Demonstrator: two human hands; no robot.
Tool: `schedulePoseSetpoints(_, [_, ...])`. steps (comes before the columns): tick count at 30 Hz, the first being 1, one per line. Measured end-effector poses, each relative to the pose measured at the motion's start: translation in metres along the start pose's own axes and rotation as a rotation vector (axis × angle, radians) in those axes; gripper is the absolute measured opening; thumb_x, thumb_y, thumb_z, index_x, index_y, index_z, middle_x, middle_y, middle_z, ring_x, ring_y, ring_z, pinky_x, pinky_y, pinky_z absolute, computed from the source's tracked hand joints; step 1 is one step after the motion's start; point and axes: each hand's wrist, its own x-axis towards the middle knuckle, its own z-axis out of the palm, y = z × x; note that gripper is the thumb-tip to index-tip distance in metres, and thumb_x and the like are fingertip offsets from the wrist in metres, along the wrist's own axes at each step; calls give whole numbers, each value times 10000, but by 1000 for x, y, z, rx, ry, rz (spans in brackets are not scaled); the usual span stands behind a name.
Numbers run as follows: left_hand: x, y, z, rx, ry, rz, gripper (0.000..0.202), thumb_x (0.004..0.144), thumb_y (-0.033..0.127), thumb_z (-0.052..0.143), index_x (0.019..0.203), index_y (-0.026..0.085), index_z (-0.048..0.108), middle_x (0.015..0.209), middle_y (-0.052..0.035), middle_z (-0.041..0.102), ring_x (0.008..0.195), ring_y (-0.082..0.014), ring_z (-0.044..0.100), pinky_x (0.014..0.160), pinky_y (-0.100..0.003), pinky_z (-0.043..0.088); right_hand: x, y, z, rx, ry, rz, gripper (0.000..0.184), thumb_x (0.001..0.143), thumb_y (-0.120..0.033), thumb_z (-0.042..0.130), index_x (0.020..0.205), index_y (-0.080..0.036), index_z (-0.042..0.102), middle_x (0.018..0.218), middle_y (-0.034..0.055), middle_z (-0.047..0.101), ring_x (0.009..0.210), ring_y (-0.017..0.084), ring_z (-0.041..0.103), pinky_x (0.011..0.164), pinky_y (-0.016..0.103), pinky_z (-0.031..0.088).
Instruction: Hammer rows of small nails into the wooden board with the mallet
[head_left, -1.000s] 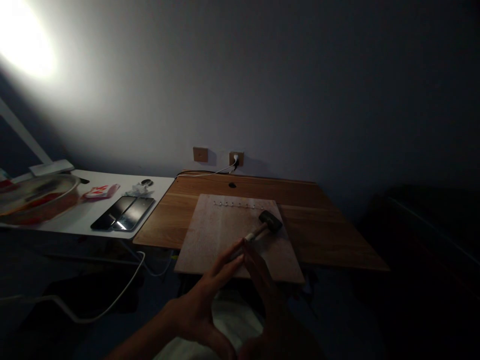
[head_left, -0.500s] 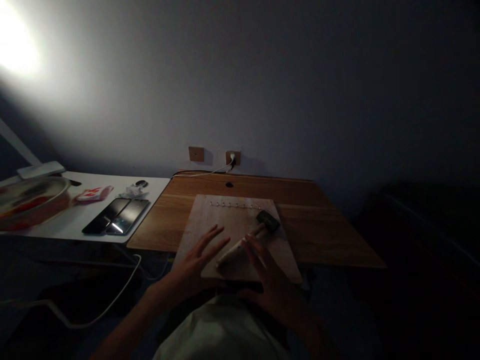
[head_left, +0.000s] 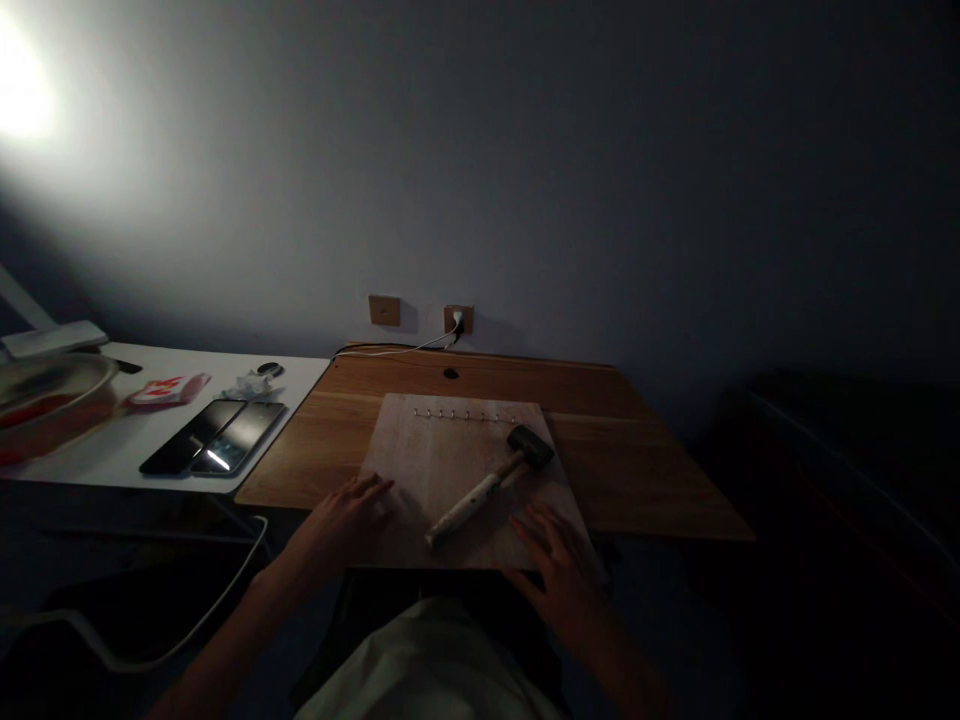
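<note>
A pale wooden board [head_left: 450,455] lies on a brown wooden desk [head_left: 615,470], with a row of several small nails [head_left: 463,414] along its far edge. A hammer [head_left: 491,483] with a black head and light handle lies slantwise on the board. My left hand [head_left: 341,518] rests flat on the board's near left corner, fingers spread, holding nothing. At the near right corner lies my right hand [head_left: 559,555], also flat and open, just right of the hammer's handle end.
A white table [head_left: 112,455] stands to the left with two dark phones [head_left: 214,450], a red packet [head_left: 161,388] and a bowl [head_left: 45,385]. A white cable [head_left: 409,349] runs to a wall socket [head_left: 457,319]. A bright lamp glare fills the upper left. The right side is dark.
My hands, held together in front of the hammer handle a second ago, have spread apart and settled flat on the board's near corners. The hammer stays on the board.
</note>
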Motion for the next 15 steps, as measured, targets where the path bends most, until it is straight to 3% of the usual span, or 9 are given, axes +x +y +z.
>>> schedulePoseSetpoints(5, [20,39,-6,-39,-22,-79,352,997,256,517,1315,229,665,1373,-129,679,1055,-292,753,907,-430,617,-3,43,-20,-22,-57,20,549,997,-560,548,1422,-225,639,1531,135,577,1462,341,474,1196,589,406])
schedulePoseSetpoints(11, [70,98,16,-112,11,151,232,948,159,569,1148,211,674,1257,-96,701,1137,-258,695,944,-358,588,-19,131,-43,-71,17,157,537,1021,-501,396,1350,-184,678,1415,154,676,1364,331,587,1150,541,465])
schedulePoseSetpoints(13, [89,117,23,-151,-14,246,217,950,141,558,1130,201,664,1237,-93,698,1090,-244,706,905,-340,595,-27,164,-48,-198,77,216,522,992,-508,394,1287,-216,711,1398,149,686,1375,383,564,1133,618,445])
schedulePoseSetpoints(15, [105,132,30,-183,-35,295,197,968,163,549,1133,194,653,1207,-84,706,1003,-230,723,847,-334,605,-37,195,-54,-290,161,259,524,964,-500,401,1255,-203,718,1344,161,709,1321,374,605,1106,578,477])
